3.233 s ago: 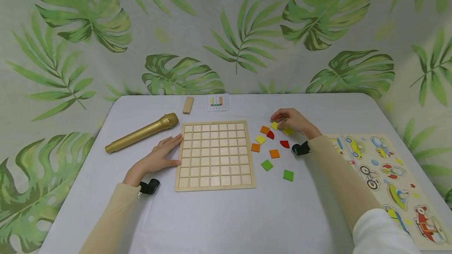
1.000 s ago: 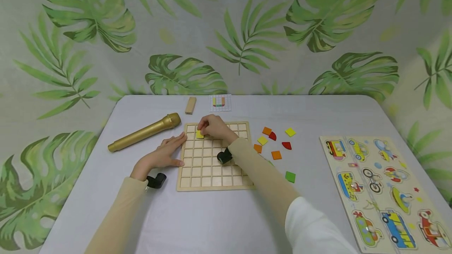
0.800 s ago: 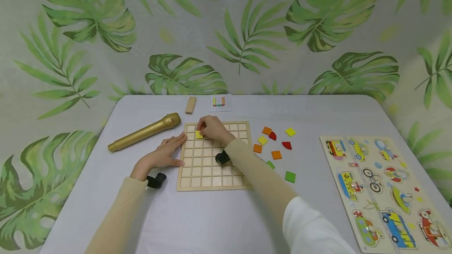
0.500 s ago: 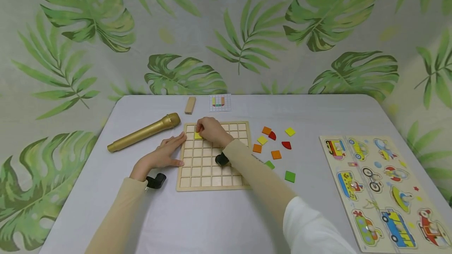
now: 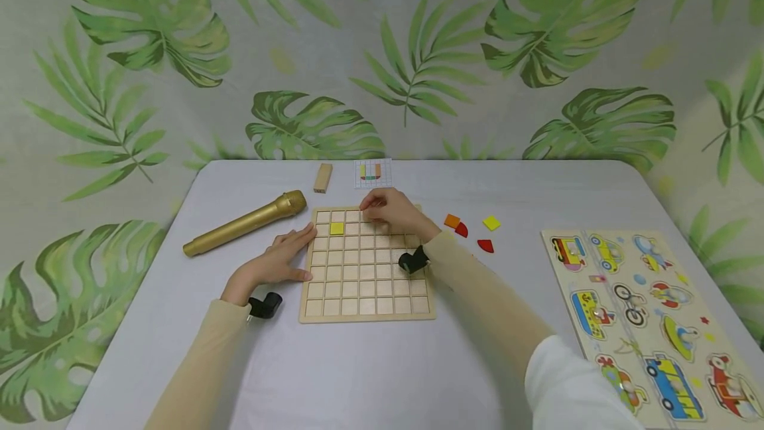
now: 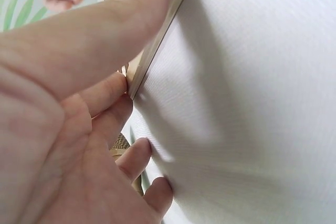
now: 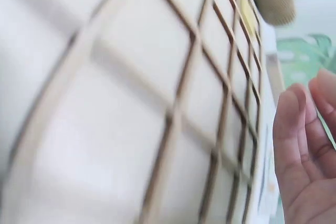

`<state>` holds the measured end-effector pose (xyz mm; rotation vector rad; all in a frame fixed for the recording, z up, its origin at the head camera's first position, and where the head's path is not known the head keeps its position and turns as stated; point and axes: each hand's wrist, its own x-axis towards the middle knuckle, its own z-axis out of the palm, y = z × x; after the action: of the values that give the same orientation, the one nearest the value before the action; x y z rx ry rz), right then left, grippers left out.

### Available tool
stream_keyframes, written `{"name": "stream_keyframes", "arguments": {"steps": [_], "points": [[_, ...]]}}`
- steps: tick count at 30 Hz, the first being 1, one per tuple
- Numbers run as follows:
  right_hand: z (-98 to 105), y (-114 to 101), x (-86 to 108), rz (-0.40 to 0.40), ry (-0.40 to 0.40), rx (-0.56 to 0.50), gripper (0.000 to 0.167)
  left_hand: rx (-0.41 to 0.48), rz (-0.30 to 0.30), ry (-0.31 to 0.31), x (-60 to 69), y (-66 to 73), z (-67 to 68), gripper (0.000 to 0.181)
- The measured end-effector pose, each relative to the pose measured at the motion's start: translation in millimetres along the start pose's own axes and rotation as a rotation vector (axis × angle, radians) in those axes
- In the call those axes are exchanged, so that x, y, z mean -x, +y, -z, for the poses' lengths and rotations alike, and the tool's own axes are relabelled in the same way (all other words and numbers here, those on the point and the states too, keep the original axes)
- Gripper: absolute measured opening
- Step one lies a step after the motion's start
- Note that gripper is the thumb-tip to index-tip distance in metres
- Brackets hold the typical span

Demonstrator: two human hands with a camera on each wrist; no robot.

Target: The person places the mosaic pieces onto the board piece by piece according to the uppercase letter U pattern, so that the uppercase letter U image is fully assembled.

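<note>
My left hand [image 5: 271, 264] rests at the left edge of a wooden grid board [image 5: 343, 316], fingertips and thumb touching its side. In the left wrist view, two fingers and the thumb of the left hand [image 6: 79, 124] meet the board's rim. One yellow square tile [image 5: 337, 228] lies in a cell of the second row, second column. My right hand [image 5: 396, 211] hovers over the board's upper part, to the right of that tile. From the right wrist view, the right hand [image 7: 310, 150] has loosely bent fingers with nothing visible between them.
Right of the board lie an orange tile [image 5: 451, 221], red quarter-circle pieces [image 5: 486, 245] and a yellow tile [image 5: 492, 222]; the right forearm hides others. A pattern card [image 5: 371, 173] and wooden block [image 5: 323, 178] stand behind, a gold microphone [image 5: 247, 223] left, a vehicle puzzle [image 5: 641, 324] right.
My right hand brought the yellow tile from the right-hand pile to the board, pressed it into a cell, let go and moved off rightward. The left hand stayed at the board's edge.
</note>
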<state>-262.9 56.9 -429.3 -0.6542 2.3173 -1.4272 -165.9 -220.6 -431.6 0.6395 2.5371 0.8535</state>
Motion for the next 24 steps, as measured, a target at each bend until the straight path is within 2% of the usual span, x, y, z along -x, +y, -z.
{"name": "stream_keyframes", "arguments": {"steps": [7, 11, 15, 24], "points": [[49, 23, 32.8, -0.027, -0.010, -0.142, 0.024, -0.012, 0.003, 0.000, -1.0, -1.0, -0.4, 0.088], [78, 39, 54.3, -0.028, 0.010, -0.160, 0.028, -0.018, 0.018, -0.006, -2.0, -3.4, -0.9, 0.089], [105, 53, 77.1, -0.023, 0.048, -0.126, 0.032, -0.011, 0.025, -0.007, -2.7, -6.4, -1.9, 0.090], [154, 71, 119.4, -0.199, 0.133, -0.115, 0.040, -0.009, 0.003, 0.003, -2.9, -7.5, -2.7, 0.090]]}}
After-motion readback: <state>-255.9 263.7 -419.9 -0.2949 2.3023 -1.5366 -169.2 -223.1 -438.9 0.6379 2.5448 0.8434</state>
